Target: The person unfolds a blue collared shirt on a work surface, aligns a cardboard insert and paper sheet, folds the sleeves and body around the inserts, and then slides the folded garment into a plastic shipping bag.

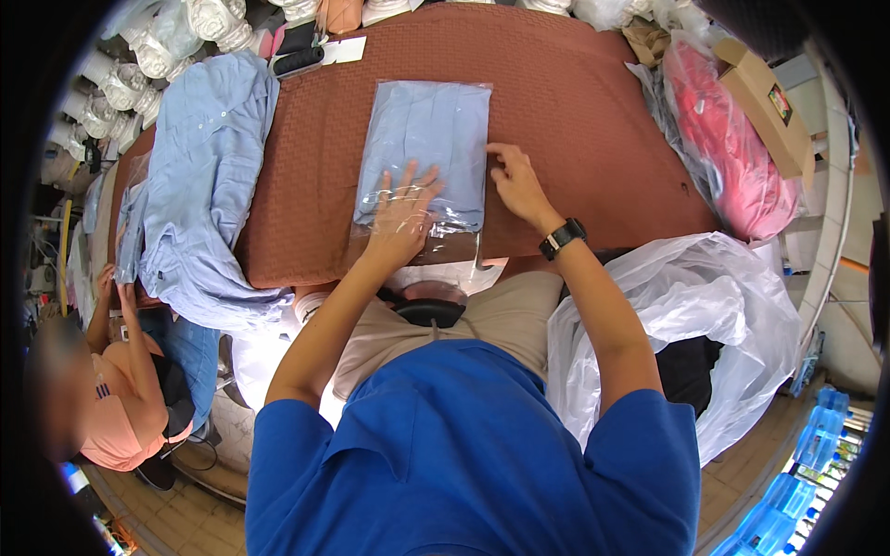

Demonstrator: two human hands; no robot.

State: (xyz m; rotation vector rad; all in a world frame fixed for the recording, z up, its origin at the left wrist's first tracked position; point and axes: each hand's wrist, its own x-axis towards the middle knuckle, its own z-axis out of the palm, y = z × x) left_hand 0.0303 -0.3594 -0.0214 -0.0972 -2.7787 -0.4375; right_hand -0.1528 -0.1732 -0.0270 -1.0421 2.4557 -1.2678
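Observation:
A folded light-blue shirt [436, 130] lies in a clear plastic bag [484, 91] on the brown-covered table in front of me. My left hand [404, 218] rests flat on the lower part of the shirt, fingers spread. Shiny plastic shows around that hand; whether it is inside the bag or on top I cannot tell. Beside the bag's right edge is my right hand [519, 185], index finger stretched to the edge and the other fingers loosely bent, gripping nothing visible. The bag's loose lower end [454, 245] hangs toward the table's near edge.
Unfolded light-blue shirts [204, 157] lie at the left. Black thread spools [298, 61] and a white card [344, 50] sit at the back. Bagged red cloth [718, 130] and a cardboard box [756, 102] are right; a large plastic bag [593, 343] stands below. Another person [120, 398] sits left.

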